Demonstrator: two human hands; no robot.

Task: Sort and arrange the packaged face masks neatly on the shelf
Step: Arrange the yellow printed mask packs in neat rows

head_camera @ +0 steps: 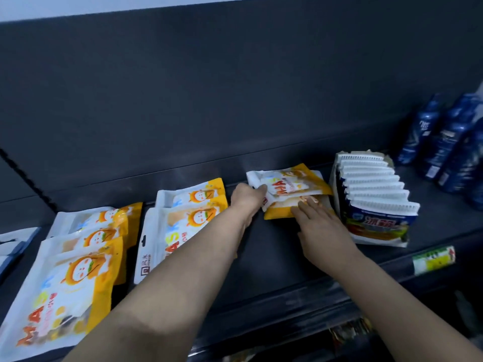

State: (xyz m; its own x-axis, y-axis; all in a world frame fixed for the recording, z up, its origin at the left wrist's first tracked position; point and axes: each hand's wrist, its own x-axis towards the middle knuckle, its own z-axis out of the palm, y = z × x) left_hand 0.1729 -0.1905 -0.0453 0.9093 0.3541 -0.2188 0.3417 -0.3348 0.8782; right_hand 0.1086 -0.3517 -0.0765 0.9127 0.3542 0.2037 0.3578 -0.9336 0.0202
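Observation:
White-and-yellow packaged face masks lie on a dark shelf [274, 257]. One overlapping pile [68, 273] fills the left, a second pile [180, 218] sits mid-left, and a small skewed stack [292, 184] rests toward the back right. My left hand [248, 195] grips the left edge of the top pack of that skewed stack. Flat on the stack's lower pack [277, 211] rests my right hand [321, 228], fingers spread.
A row of upright white-and-blue packets [376, 199] stands just right of the stack. Dark blue bottles [444, 142] fill the far right. A green-yellow price tag [433, 259] sits on the shelf's front rail. Bluish packs [13, 244] show at the left edge.

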